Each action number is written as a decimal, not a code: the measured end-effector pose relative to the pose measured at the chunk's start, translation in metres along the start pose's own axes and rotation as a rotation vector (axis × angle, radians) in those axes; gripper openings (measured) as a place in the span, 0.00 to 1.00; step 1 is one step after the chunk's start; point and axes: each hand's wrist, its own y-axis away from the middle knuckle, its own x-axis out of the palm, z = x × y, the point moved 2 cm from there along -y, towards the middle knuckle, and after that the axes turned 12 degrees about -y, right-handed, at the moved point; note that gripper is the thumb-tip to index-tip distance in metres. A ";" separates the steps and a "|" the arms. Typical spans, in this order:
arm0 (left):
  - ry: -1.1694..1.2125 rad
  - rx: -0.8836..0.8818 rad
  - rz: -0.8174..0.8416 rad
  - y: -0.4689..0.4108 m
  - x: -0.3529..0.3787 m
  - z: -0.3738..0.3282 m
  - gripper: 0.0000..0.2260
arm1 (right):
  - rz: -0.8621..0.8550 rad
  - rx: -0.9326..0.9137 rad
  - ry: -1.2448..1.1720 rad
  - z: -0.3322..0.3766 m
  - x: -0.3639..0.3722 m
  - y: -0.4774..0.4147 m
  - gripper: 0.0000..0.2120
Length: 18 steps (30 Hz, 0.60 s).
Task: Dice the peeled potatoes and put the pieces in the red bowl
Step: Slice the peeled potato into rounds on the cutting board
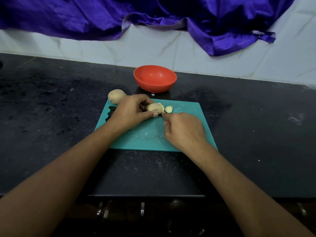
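The potato (154, 107) is clasped in the left grip (132, 111); a half-hidden knife (166, 123) is clenched in the right grip (185, 129); the left grip could be nicked if the potato rolls.

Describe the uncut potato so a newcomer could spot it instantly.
Find the teal cutting board on the dark counter. At its far left corner, left of the red bowl, lies the whole potato. Unlike the cut potato gripped by the left hand mid-board, it is intact.
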 end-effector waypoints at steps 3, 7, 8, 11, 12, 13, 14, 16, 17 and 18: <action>0.006 -0.002 0.003 0.000 0.000 0.000 0.15 | 0.008 0.005 0.017 0.001 -0.003 0.000 0.16; 0.027 -0.017 0.020 0.001 0.001 0.000 0.15 | 0.002 0.029 -0.012 -0.001 -0.003 0.003 0.17; 0.029 -0.019 0.021 0.001 0.001 0.000 0.15 | -0.003 0.037 -0.019 -0.003 -0.003 0.003 0.18; 0.025 -0.031 0.028 0.001 0.000 0.000 0.15 | -0.012 0.072 -0.036 -0.012 -0.005 0.004 0.20; 0.022 -0.036 0.030 0.001 0.000 0.000 0.15 | -0.012 0.082 -0.040 -0.016 -0.006 0.004 0.20; 0.019 -0.039 0.030 0.001 0.000 -0.001 0.15 | -0.013 0.088 -0.043 -0.020 -0.007 0.004 0.20; 0.017 -0.040 0.030 0.000 0.000 0.000 0.15 | -0.015 0.095 -0.047 -0.023 -0.007 0.005 0.20; 0.016 -0.036 0.029 0.001 0.000 -0.001 0.15 | -0.022 0.107 -0.072 -0.028 -0.007 0.005 0.19; 0.017 -0.036 0.028 0.001 -0.001 -0.001 0.15 | -0.024 0.110 -0.096 -0.029 -0.007 0.006 0.19; 0.019 -0.038 0.029 0.001 -0.001 -0.001 0.15 | -0.031 0.109 -0.129 -0.031 -0.007 0.006 0.19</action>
